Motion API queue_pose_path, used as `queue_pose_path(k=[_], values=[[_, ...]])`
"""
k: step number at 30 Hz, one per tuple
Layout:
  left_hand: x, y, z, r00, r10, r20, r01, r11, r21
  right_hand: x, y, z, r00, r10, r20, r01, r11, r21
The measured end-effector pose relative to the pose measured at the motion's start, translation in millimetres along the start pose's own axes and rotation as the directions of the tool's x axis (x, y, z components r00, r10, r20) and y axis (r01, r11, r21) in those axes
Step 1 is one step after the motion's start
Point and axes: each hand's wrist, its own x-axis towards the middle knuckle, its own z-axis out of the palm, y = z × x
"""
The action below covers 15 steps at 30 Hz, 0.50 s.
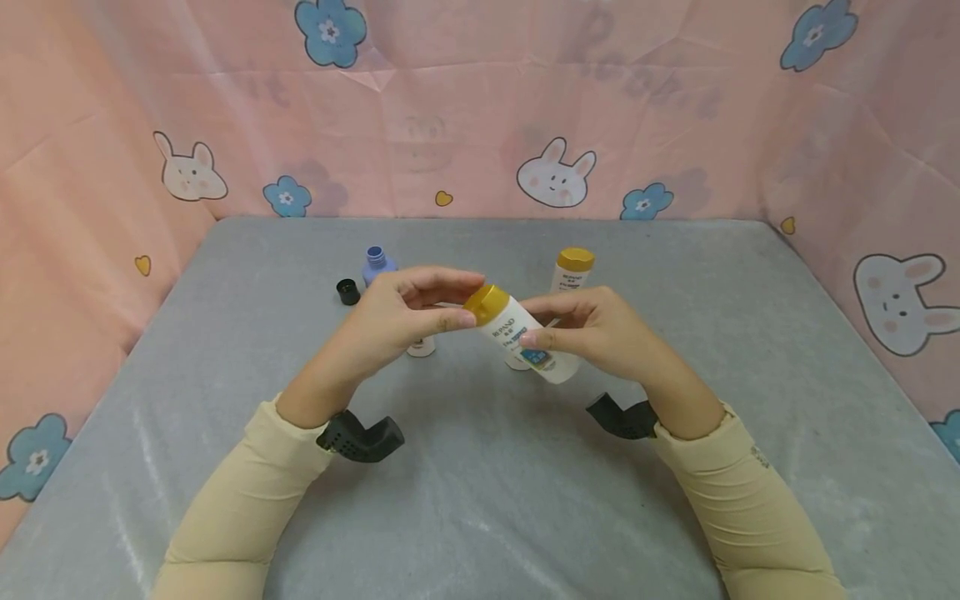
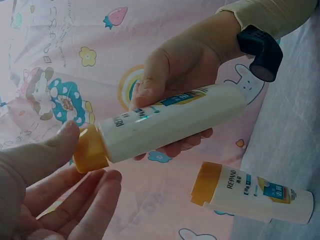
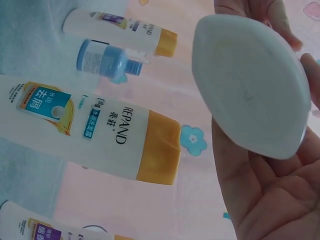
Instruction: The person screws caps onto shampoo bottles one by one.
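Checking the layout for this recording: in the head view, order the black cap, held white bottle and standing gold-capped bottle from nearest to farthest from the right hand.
1. Held white bottle: in the right hand itself.
2. Standing gold-capped bottle: just behind that hand, partly hidden.
3. Black cap: well off to the left, past the left hand.

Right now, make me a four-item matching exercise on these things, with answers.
1. Small round black cap
2. Blue plastic bottle
3. Left hand
4. Right hand

A. holds the tilted white plastic bottle by its body
B. rests on the grey table, beside a bottle
C. touches the tilted bottle's gold cap
D. stands with its neck uncovered

Pairs: 1-B, 2-D, 3-C, 4-A
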Motion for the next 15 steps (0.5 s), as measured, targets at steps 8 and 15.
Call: queue_pose_path(k=[8,15], values=[[1.4,-4.5,-0.6,0.999,0.033,0.013,-0.033,0.999,0.002,0.6,0.3,-0.3,1.000,0.001,0.021,-0.001,1.000,0.022],[0.1,-3.5,-1.2,0.995,0.080,0.052,-0.081,0.997,0.008,0.4,-0.1,-1.0,0.999,0.007,0.033,-0.008,1.000,0.025]])
